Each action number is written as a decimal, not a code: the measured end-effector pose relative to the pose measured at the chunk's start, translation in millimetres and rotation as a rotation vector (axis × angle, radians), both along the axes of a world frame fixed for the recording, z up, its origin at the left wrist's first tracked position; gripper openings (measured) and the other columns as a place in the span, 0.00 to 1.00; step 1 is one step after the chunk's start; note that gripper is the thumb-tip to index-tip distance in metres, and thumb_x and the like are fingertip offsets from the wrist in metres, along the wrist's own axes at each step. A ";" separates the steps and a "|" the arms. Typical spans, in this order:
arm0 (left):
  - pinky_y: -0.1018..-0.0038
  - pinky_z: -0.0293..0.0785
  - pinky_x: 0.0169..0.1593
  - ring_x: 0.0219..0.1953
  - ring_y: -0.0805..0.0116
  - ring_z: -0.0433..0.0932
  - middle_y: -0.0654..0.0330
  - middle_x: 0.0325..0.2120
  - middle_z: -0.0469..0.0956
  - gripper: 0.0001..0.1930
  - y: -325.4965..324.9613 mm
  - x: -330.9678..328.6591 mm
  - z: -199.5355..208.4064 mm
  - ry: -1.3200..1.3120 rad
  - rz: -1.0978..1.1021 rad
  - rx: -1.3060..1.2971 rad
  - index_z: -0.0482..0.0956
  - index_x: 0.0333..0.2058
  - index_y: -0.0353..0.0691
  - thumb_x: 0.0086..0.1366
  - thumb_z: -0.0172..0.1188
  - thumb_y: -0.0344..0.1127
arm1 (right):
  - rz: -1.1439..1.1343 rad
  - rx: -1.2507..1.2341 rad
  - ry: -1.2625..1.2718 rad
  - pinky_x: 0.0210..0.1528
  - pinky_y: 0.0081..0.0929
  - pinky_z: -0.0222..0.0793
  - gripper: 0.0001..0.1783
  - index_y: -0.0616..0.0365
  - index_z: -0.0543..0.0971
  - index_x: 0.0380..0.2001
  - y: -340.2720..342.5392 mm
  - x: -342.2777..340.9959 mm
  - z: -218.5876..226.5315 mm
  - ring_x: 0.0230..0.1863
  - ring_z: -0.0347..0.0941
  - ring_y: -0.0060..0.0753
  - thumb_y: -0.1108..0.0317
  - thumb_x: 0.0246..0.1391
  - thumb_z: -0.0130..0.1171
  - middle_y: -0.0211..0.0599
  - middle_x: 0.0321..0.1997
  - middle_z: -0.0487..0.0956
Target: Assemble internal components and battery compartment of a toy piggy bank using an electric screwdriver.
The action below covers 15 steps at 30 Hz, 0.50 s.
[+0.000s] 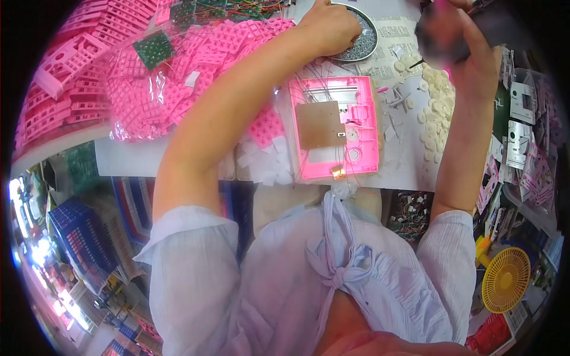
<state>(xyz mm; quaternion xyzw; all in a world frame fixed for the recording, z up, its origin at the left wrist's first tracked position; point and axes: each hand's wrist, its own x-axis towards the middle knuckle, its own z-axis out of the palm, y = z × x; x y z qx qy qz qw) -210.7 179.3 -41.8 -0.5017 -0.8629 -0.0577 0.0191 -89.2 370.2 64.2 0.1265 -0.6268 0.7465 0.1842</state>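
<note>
My left hand (pixel 332 28) reaches over a round metal dish (pixel 376 39) full of small grey screws (pixel 361 43). Its fingers are bent together at the screws, and whatever they pinch is hidden. At the upper right, my right hand (pixel 480 56) is wrapped around a dark electric screwdriver (pixel 442 35), partly blurred, whose thin bit points down and left. Between my arms a pink plastic casing (pixel 369 133) lies open on the table, with a brown board (pixel 319 126) over its left part and thin wires running out of it.
Clear bags of pink keypad pieces (pixel 202 65) and stacked pink casings (pixel 74 65) crowd the left. A green circuit board (pixel 153 48) lies on the bag. Cream round discs (pixel 438 110) are heaped beside my right forearm. White paper pieces (pixel 267 161) lie near the table edge.
</note>
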 end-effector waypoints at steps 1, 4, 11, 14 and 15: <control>0.45 0.69 0.52 0.40 0.52 0.82 0.52 0.30 0.83 0.09 1.4 -0.1 -0.7 0.010 -0.011 -0.015 0.86 0.28 0.43 0.56 0.59 0.37 | -0.013 0.010 -0.020 0.32 0.30 0.67 0.15 0.62 0.73 0.47 -5.1 4.6 3.7 0.20 0.67 0.26 0.65 0.63 0.59 0.30 0.20 0.70; 0.47 0.69 0.52 0.41 0.52 0.82 0.52 0.32 0.84 0.10 -3.1 -6.6 -1.0 0.151 0.032 0.126 0.86 0.28 0.43 0.59 0.57 0.37 | -0.158 0.019 0.037 0.33 0.30 0.68 0.14 0.62 0.73 0.46 -21.5 7.2 -3.5 0.20 0.68 0.26 0.66 0.61 0.60 0.30 0.21 0.72; 0.50 0.70 0.50 0.43 0.55 0.82 0.53 0.36 0.84 0.14 -6.3 -13.3 24.5 0.093 0.205 -0.016 0.85 0.29 0.41 0.65 0.54 0.41 | 0.002 0.039 -0.057 0.38 0.27 0.71 0.15 0.62 0.73 0.46 -38.2 11.9 10.1 0.26 0.73 0.25 0.69 0.59 0.63 0.33 0.26 0.76; 0.57 0.73 0.41 0.35 0.53 0.81 0.54 0.29 0.82 0.11 -39.2 27.2 53.8 -0.222 0.135 0.418 0.85 0.30 0.41 0.63 0.60 0.41 | 0.020 -0.007 -0.004 0.40 0.28 0.72 0.16 0.62 0.72 0.48 -39.9 14.3 -2.2 0.30 0.74 0.25 0.69 0.59 0.63 0.34 0.30 0.77; 0.62 0.75 0.34 0.27 0.51 0.80 0.54 0.24 0.80 0.10 -49.8 49.7 65.7 -0.425 0.101 0.573 0.83 0.31 0.39 0.62 0.64 0.41 | 0.024 -0.043 0.015 0.41 0.28 0.73 0.17 0.62 0.72 0.49 -47.1 22.7 1.0 0.32 0.74 0.25 0.69 0.59 0.62 0.35 0.32 0.77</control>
